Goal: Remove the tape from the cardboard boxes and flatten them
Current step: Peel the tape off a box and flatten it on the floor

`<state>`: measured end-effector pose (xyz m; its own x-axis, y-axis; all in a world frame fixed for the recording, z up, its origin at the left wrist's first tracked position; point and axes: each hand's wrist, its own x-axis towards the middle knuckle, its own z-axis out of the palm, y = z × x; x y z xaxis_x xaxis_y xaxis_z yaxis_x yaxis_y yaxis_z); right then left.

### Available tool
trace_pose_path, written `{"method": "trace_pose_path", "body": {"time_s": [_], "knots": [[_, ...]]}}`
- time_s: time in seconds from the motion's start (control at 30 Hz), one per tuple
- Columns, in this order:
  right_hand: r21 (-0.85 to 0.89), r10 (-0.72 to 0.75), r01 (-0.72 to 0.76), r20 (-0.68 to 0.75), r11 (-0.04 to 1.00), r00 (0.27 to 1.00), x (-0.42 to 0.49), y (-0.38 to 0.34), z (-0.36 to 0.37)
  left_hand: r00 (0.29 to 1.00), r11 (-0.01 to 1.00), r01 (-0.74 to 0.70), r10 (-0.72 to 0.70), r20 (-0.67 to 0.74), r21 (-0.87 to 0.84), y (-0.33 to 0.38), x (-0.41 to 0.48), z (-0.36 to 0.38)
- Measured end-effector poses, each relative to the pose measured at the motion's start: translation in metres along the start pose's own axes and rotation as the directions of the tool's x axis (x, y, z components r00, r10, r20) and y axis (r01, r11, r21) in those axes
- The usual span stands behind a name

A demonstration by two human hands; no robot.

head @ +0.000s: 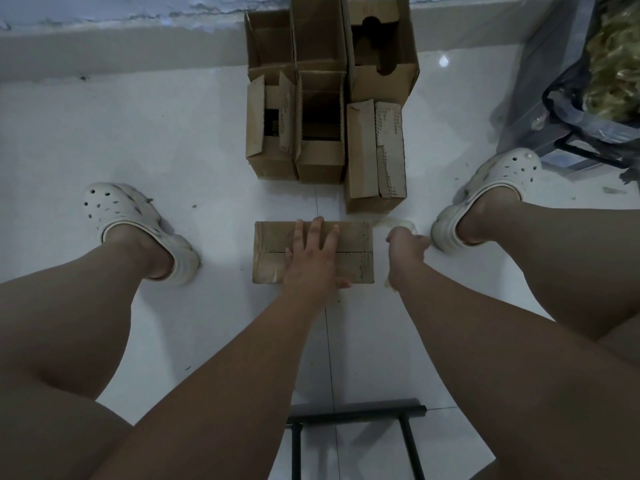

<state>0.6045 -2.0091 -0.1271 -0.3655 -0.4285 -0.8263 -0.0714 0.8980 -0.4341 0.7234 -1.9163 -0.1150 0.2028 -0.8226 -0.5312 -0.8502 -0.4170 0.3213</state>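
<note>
Where the closed box [355,237] lies: on the white tiled floor [207,150] between the person's feet, straight ahead of both hands and nearer than every other box. Its long axis runs left to right, as does the seam between its top flaps.
Box material: matte brown corrugated cardboard, rectangular and scuffed, with the paper skin torn near its left corner.
Left hand [310,261]: flat on the box top, fingers straight and spread, pressing down across the middle of the seam.
Open boxes [320,133]: a cluster farther off by the wall, with flaps raised and torn paper along some flap edges.
Right hand [406,249]: just beside the box's right end and off the cardboard, fingers curled around clear tape [398,222].
Tape texture: a thin, glossy, crumpled film, pale against the floor.
Coming move: the seam looks bare, so lifting the flaps seems next. They hinge on the near and far long edges, and the left hand is the closer one.
</note>
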Motion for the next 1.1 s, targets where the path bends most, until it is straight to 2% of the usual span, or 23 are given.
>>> {"method": "trace_pose_path", "body": {"time_s": [0.1, 0.2, 0.3, 0.43, 0.5, 0.63, 0.77, 0.9, 0.97, 1.03, 1.1], "knots": [[-0.167, 0.007, 0.022, 0.171, 0.986, 0.985, -0.002, -0.003, -0.004, 1.0, 1.0, 0.0, 0.0, -0.006, -0.005, 0.001, 0.0, 0.001], [-0.181, -0.107, 0.123, 0.098, 0.976, 0.989, -0.003, -0.007, -0.004, 1.0, 1.0, 0.005, -0.005, 0.001, -0.003, 0.002, 0.0, 0.002], [-0.329, -0.234, 0.241, 0.063, 0.913, 0.97, -0.003, -0.017, 0.0, 1.0, 1.0, 0.004, -0.004, -0.003, -0.008, 0.001, 0.001, 0.002], [-0.22, -0.26, 0.262, 0.038, 0.94, 0.965, 0.001, -0.02, -0.003, 1.0, 1.0, -0.005, 0.004, -0.013, -0.017, 0.001, 0.002, 0.003], [-0.128, -0.232, 0.24, 0.079, 0.962, 0.97, -0.001, -0.021, -0.006, 1.0, 1.0, -0.008, 0.007, -0.026, -0.015, 0.0, 0.002, 0.004], [0.029, -0.174, 0.173, 0.058, 0.985, 0.983, -0.002, -0.026, -0.007, 0.999, 1.0, -0.009, 0.007, -0.041, -0.027, 0.0, 0.003, 0.005], [0.175, 0.034, -0.053, 0.11, 0.983, 0.993, -0.006, -0.025, 0.002, 0.999, 1.0, -0.004, 0.003, -0.039, -0.021, 0.0, 0.003, 0.006], [0.16, 0.014, -0.036, 0.137, 0.987, 0.991, -0.01, -0.029, 0.004, 0.999, 1.0, -0.003, 0.002, -0.045, -0.02, -0.001, 0.003, 0.005], [0.223, -0.004, -0.049, 0.229, 0.974, 0.973, -0.011, -0.032, 0.005, 0.999, 1.0, -0.002, 0.001, -0.043, -0.018, -0.001, 0.003, 0.004], [0.2, -0.041, -0.021, 0.298, 0.98, 0.954, -0.015, -0.039, 0.007, 0.999, 1.0, -0.005, 0.005, -0.04, -0.011, -0.001, 0.003, 0.004], [0.167, -0.013, -0.022, 0.21, 0.986, 0.978, -0.02, -0.045, 0.007, 0.999, 1.0, -0.013, 0.012, -0.04, -0.006, 0.0, 0.002, 0.004]]}}
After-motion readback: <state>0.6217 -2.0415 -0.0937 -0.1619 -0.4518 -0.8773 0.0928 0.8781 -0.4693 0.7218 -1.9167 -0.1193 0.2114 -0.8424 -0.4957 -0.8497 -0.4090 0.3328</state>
